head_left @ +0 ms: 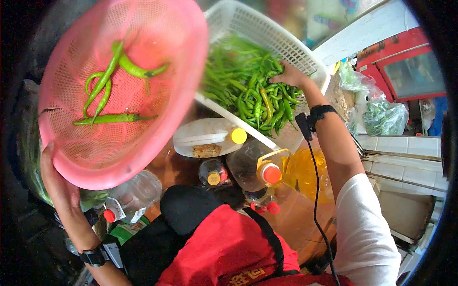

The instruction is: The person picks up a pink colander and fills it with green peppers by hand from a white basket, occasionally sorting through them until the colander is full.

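My left hand (59, 174) grips the lower left rim of a pink mesh basket (129, 174), which is tilted so its inside faces me. Several long green chili peppers (106, 78) lie in it. To the right, a white plastic basket (305, 57) holds a large heap of green chili peppers (248, 90), one of them yellowish (266, 106). My right hand (291, 75) reaches into the right side of that heap, its fingers curled around green peppers; the fingertips are partly hidden.
Below the baskets stand a jug with a yellow cap (200, 138), a large red-capped bottle (243, 164), a jug of yellow oil (310, 171) and a clear bottle (138, 190). A black cable (317, 209) hangs from my right wrist. Bagged greens (384, 117) lie near a red fridge (396, 62).
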Tool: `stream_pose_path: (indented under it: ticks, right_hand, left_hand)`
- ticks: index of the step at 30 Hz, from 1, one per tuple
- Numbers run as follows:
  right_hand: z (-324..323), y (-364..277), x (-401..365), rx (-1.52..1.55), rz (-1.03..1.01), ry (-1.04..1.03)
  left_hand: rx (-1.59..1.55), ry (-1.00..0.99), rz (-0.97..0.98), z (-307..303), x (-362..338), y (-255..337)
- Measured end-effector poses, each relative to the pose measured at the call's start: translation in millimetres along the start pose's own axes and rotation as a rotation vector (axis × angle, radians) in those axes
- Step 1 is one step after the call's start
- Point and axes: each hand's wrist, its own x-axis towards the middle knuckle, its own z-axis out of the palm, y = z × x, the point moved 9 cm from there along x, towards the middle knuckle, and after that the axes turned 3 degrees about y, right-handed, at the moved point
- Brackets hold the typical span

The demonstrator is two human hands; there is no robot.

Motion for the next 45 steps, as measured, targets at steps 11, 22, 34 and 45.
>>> stream_pose_path:
  ticks: [11,22,34,45]
  right_hand:
    - [-11,-9,-16,0.013,0.146,0.241]
    - [-48,-66,-94,1.533,0.001,-0.167]
    - [-55,-92,-107,1.904,-0.198,-0.317]
    - [-109,-172,-150,1.710,-0.331,-0.384]
  left_hand:
    - [-0.016,-0.032,0.038,11,-6,6]
    - [-0.024,-0.029,0.036,17,-10,7]
    - [0.110,-0.099,0.178,13,-6,9]
    - [0.269,-0.259,0.018,109,-65,-27]
